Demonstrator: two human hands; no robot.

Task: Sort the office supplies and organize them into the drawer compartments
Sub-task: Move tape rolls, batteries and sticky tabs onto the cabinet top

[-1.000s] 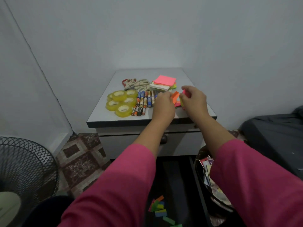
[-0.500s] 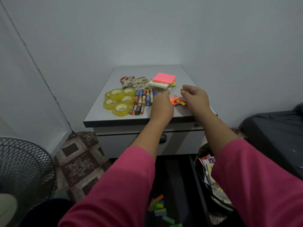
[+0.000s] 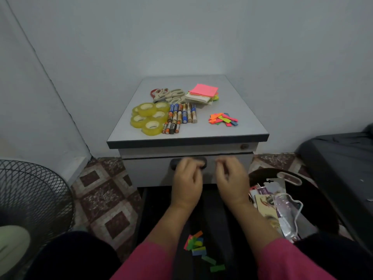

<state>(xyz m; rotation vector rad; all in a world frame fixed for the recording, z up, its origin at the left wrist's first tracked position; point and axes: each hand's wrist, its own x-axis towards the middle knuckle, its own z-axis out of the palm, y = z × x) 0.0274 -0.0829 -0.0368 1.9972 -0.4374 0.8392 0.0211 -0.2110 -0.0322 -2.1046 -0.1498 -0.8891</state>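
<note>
- Left hand curls its grip at the dark drawer handle, seemingly grasping it; blur obscures contact.
- Right hand hovers at three o'clock of it, fingers loosely curled, holding nothing.
- Drawer sits closed below the bench; stiff, probably light, so pull the handle centrally.

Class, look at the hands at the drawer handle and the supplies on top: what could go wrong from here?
1. A jerk on the handle could roll the batteries off the cabinet top.
2. The drawer may open over the paper tabs on the floor.
3. The blurred left hand may miss its grip.
</note>
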